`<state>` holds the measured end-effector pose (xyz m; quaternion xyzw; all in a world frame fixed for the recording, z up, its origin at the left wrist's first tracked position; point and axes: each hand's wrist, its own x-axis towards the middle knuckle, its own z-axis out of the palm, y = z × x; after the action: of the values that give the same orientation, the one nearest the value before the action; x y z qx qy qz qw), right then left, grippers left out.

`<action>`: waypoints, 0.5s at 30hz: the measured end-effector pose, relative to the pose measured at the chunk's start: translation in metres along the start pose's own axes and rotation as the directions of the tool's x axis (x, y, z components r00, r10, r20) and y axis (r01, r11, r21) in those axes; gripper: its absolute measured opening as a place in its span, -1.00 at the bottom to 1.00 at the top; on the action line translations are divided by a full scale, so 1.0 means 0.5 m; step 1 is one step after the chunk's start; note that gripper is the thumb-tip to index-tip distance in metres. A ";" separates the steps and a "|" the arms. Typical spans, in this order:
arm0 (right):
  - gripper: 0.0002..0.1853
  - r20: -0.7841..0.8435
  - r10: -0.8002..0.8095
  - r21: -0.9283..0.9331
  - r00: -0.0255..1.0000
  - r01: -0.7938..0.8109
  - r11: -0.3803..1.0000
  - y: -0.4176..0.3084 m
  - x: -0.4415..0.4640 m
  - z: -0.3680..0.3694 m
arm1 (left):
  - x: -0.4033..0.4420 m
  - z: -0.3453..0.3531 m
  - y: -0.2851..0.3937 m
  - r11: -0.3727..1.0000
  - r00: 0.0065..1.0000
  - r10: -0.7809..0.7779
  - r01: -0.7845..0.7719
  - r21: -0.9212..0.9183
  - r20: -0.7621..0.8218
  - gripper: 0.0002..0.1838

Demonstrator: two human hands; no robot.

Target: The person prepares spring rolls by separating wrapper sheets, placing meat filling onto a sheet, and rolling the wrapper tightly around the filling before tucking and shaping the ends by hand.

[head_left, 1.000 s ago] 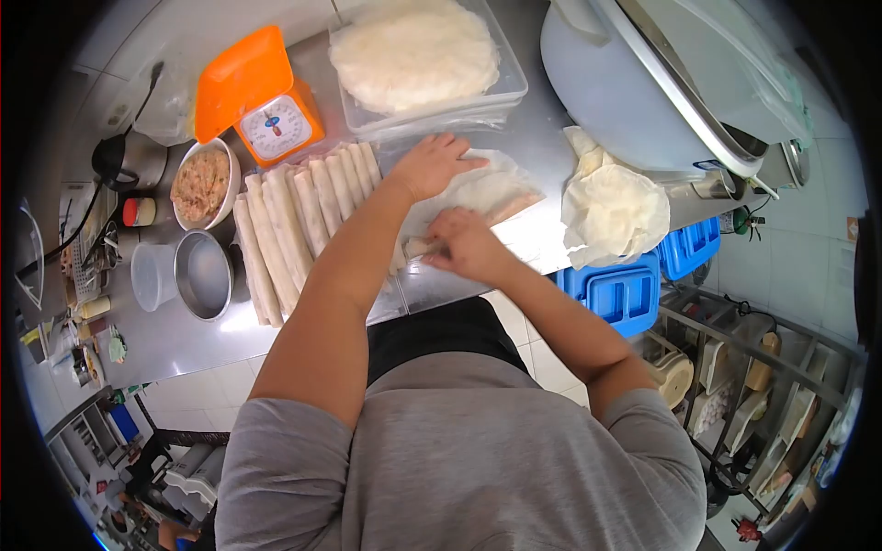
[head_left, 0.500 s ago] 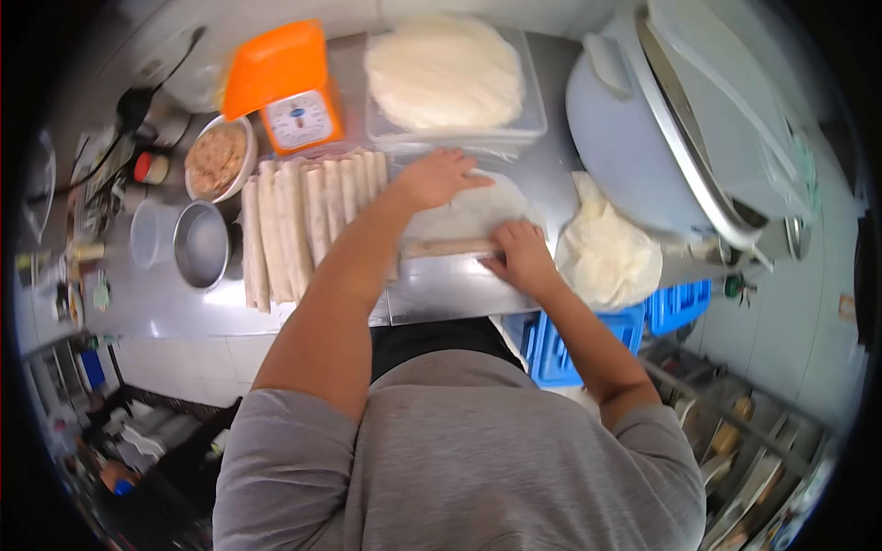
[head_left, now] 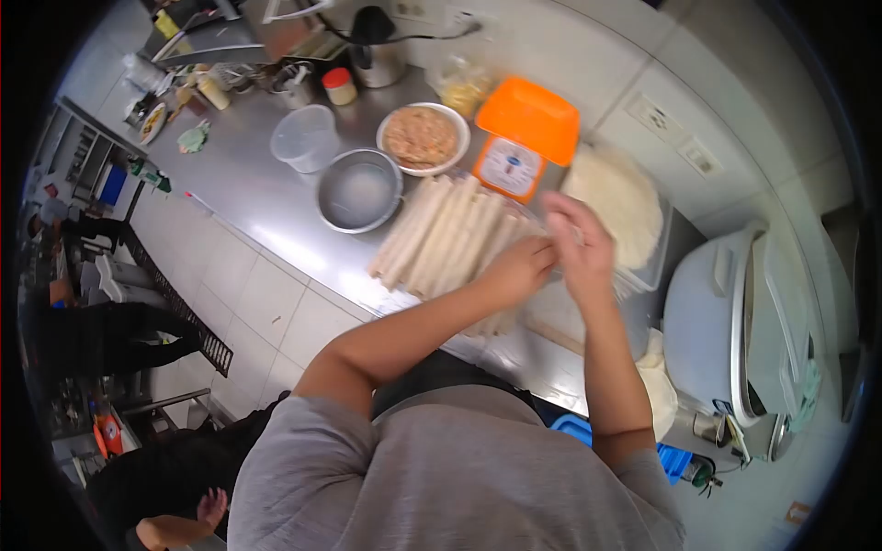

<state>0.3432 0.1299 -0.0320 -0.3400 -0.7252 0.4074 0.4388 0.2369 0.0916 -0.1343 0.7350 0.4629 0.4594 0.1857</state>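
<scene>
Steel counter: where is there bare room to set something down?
The counter lies bare between the green cloth and clear tub, and along the front edge before the metal bowl. It is crowded around the left hand and right hand: pale rolls, orange scale, pale sheets.

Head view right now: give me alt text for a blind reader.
A person's left hand and right hand are close together over a metal counter, their grip too blurred to make out. Pale rolls lie beside them, with an orange scale and a bowl of pinkish mixture beyond.

pale rolls [head_left: 430,234], packed tog., wrapper [head_left: 557,308], flat, adj.
</scene>
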 end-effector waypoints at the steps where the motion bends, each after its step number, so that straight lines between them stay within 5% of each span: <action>1: -0.68 0.163 -0.063 -0.055 0.985 0.073 0.996 0.002 0.030 0.070 | -0.050 -0.066 0.006 0.999 0.999 -0.047 0.047 0.002 -0.007 -0.75; 4: -0.44 0.570 -0.110 -0.173 0.814 0.250 0.953 0.032 0.084 0.292 | -0.213 -0.246 0.011 0.976 0.977 -0.211 0.211 0.058 -0.015 -0.74; 6: -0.29 0.678 -0.113 -0.286 0.726 0.403 0.870 0.075 0.111 0.423 | -0.308 -0.348 0.011 0.919 0.925 -0.378 0.379 0.113 -0.032 -0.75; 10: -0.10 0.746 -0.024 -0.430 0.666 0.508 0.746 0.117 0.147 0.581 | -0.429 -0.490 0.026 0.825 0.825 -0.501 0.547 0.145 -0.262 -0.78; 15: -0.07 0.806 0.365 -0.569 0.467 0.439 0.695 0.112 0.169 0.623 | -0.476 -0.568 0.020 0.785 0.735 -0.543 0.616 0.065 -0.407 -0.78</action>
<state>0.0338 0.1352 -0.1398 -0.2024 -0.9464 0.1928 -0.1621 -0.0338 -0.1592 -0.1024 0.4684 0.7383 0.4590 0.1574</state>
